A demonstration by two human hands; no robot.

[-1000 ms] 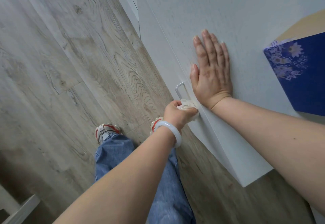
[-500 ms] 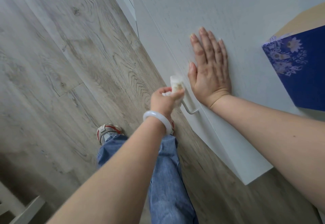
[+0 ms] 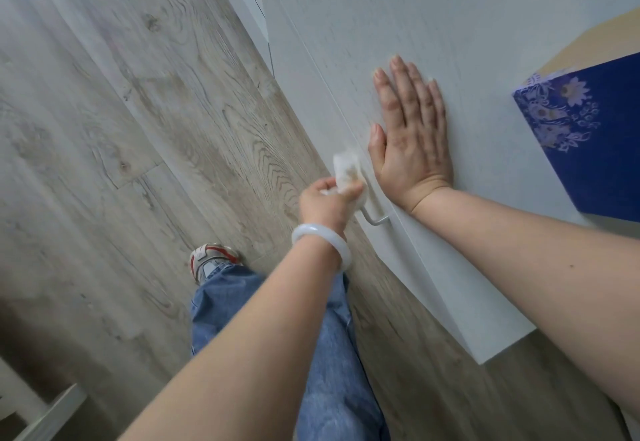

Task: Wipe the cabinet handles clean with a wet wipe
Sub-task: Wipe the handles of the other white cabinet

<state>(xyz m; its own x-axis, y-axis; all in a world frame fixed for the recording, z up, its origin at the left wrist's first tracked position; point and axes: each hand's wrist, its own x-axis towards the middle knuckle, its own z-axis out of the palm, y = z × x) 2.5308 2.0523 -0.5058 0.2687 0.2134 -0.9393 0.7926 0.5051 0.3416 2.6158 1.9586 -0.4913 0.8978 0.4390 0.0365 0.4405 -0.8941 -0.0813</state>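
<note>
The right hand [image 3: 412, 135] lay flat, fingers straight, pressed against the white cabinet door [image 3: 433, 24]. The left hand [image 3: 327, 203] gripped the wet wipe [image 3: 346, 170], wrapped round the upper part of the handle [image 3: 375, 218] near the door's edge. Risk: the bunched wipe could slip off, leaving the exposed lower end unwiped.

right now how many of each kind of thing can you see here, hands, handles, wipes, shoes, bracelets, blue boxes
hands: 2, the left hand and the right hand
cabinet handles: 1, the handle
wet wipes: 1, the wipe
shoes: 1, the shoe
bracelets: 1, the bracelet
blue boxes: 1, the box
total: 7
</note>
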